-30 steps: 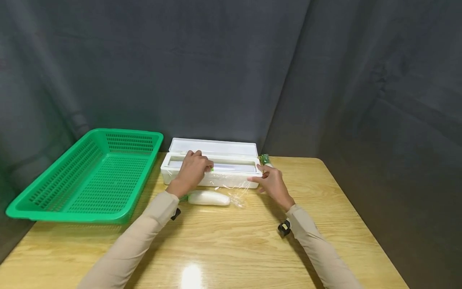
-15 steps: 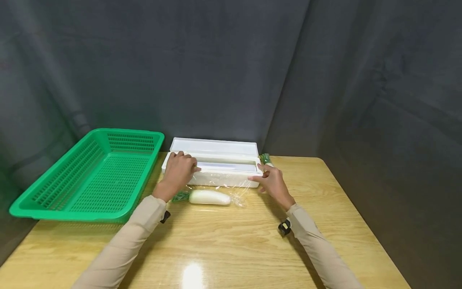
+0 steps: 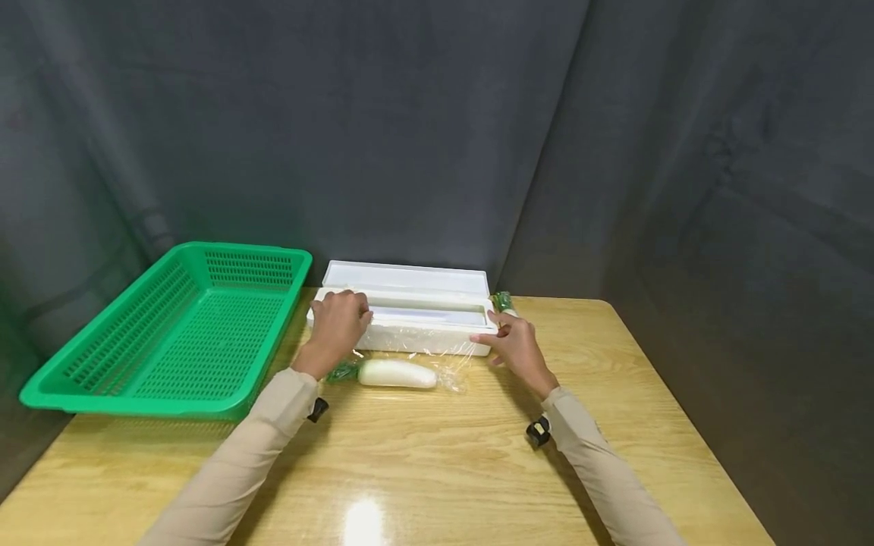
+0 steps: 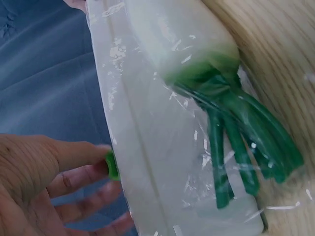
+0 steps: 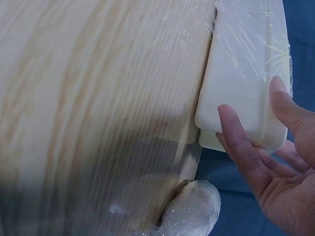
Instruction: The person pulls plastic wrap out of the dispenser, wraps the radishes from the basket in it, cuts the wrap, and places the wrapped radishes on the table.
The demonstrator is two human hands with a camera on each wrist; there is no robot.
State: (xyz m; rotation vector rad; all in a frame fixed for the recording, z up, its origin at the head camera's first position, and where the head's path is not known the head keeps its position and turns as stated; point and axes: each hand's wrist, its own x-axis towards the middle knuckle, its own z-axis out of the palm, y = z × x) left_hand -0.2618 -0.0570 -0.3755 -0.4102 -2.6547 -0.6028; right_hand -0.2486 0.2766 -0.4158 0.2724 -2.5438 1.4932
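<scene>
A long white cling film dispenser (image 3: 416, 337) lies at the back of the table with its lid raised. My left hand (image 3: 334, 322) is at its left end. In the left wrist view, thumb and forefinger pinch a small green slide cutter (image 4: 113, 166) on the box's edge. My right hand (image 3: 515, 345) grips the right end, thumb on one side and fingers against the end. Clear film (image 3: 451, 373) hangs from the dispenser's front down over a white radish (image 3: 396, 374). The radish's green leaves (image 4: 238, 132) point left and lie under the film.
A green plastic basket (image 3: 239, 379) stands on the left of the wooden table (image 3: 444, 462). Behind the dispenser's right end is a second white radish (image 5: 194, 209), wrapped in film, with green leaves (image 3: 501, 300). Dark curtains (image 3: 410, 136) hang behind and to the right.
My left hand has moved left along the dispenser, from near its middle to its left end, uncovering the radish's leaves. My right hand has stayed on the right end.
</scene>
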